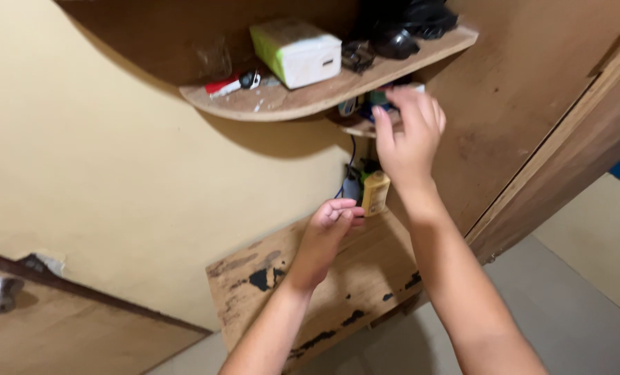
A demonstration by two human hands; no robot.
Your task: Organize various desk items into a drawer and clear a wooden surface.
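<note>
Right hand (408, 139), fingers spread, reaching into small lower shelf (365, 127); left hand (331, 226) loosely curled, empty, beside yellow bottle (376, 193); next needs a careful pinch among clutter.

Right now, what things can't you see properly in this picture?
- Lower shelf, head view: its small items are mostly covered by the right hand.
- Left hand: fingers curled, so I can't tell if it holds anything.
- Dark objects on the upper shelf: cut off by the top edge.
- Small red and white things: too small to identify.
</note>
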